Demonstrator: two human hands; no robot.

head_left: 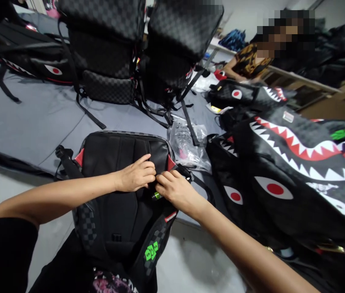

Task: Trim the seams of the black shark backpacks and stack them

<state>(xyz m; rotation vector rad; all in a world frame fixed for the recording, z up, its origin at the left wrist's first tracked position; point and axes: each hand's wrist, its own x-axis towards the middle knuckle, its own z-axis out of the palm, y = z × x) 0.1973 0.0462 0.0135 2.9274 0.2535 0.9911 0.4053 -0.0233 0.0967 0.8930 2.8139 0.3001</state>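
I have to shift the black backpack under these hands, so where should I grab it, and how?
Probably by the checkered strap with the green print, coming from the backpack's right side. It is a long, narrow band along the near right edge, nearer the wearer than the left hand and right hand. The broad dark panel offers less to wrap around.

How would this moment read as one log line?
left hand: at backpack; right hand: at backpack, beside left hand; grip: unclear; plastic bag: beside backpack
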